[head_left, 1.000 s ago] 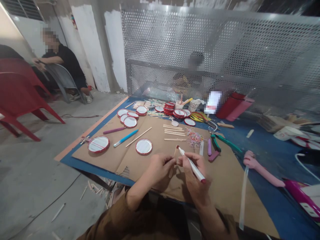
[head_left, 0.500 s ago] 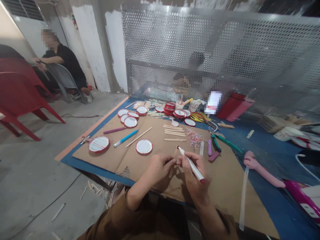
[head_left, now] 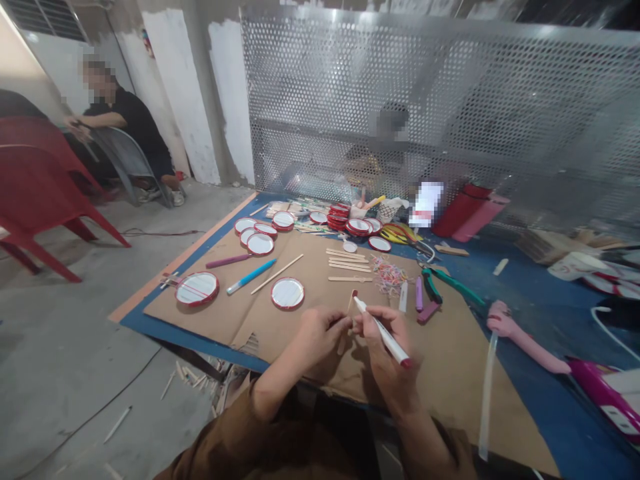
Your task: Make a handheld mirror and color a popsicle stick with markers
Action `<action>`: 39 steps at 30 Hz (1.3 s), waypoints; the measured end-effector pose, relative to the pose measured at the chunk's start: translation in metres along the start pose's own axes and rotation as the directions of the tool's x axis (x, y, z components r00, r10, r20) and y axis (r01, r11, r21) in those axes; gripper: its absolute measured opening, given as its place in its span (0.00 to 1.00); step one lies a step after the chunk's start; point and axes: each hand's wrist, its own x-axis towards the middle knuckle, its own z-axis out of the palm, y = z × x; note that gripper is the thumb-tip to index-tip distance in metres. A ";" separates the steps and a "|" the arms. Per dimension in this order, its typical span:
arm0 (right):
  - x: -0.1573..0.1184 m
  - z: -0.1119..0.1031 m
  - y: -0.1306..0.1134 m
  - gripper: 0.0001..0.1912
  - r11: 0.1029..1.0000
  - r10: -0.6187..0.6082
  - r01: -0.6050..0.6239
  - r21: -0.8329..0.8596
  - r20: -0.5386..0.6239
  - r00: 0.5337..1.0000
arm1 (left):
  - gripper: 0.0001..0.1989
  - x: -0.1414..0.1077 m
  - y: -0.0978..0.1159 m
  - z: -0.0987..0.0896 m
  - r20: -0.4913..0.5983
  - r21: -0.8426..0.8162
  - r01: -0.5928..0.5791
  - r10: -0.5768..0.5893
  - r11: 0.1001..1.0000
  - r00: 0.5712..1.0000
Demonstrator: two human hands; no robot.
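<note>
My left hand (head_left: 320, 337) pinches a thin wooden craft stick (head_left: 350, 305), its upper end coloured red. My right hand (head_left: 393, 357) grips a white marker with a red end (head_left: 389, 339), whose tip points at the stick's red end. Both hands are close together above a brown cardboard sheet (head_left: 320, 373). Just beyond them lie several loose craft sticks (head_left: 350, 265) and a tangle of small coloured rubber bands (head_left: 390, 275). A red-rimmed white disc (head_left: 287, 293) rests left of my hands; another disc with sticks attached (head_left: 197, 289) lies farther left.
A blue pen (head_left: 251, 276) and more discs (head_left: 261, 243) lie on the left. To the right are green-handled pliers (head_left: 432, 287), a pink glue gun (head_left: 525, 343) and a purple device (head_left: 607, 393). A perforated metal panel (head_left: 320, 87) stands behind. One person (head_left: 130, 120) sits at left.
The marker tip has shifted slightly left and up along the stick's end, where more red shows. My left hand has hardly moved.
</note>
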 end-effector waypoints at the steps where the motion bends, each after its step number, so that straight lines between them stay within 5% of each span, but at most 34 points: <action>1: 0.000 0.000 0.000 0.12 1.000 0.000 0.000 -0.004 -0.005 1.000 | 0.15 0.000 0.000 0.000 0.000 0.003 0.004 -0.004 1.000 1.000; 15: 0.000 0.001 -0.007 0.11 1.000 0.002 -0.001 0.025 -0.018 1.000 | 0.16 0.000 0.000 0.000 -0.011 0.021 0.015 -0.015 1.000 1.000; 21: 0.001 0.003 -0.012 0.11 0.998 -0.024 0.034 0.059 -0.161 0.987 | 0.16 -0.001 0.002 -0.001 -0.008 0.019 0.033 -0.033 0.999 0.999; 28: 0.000 0.001 -0.005 0.12 0.997 -0.058 0.053 -0.061 -0.081 0.995 | 0.16 0.000 0.003 -0.001 0.008 0.008 0.030 -0.030 1.000 1.000; 39: 0.000 0.000 0.000 0.12 0.998 -0.054 0.052 -0.022 -0.076 0.996 | 0.15 0.000 0.002 -0.001 -0.002 0.059 0.027 -0.027 0.998 1.000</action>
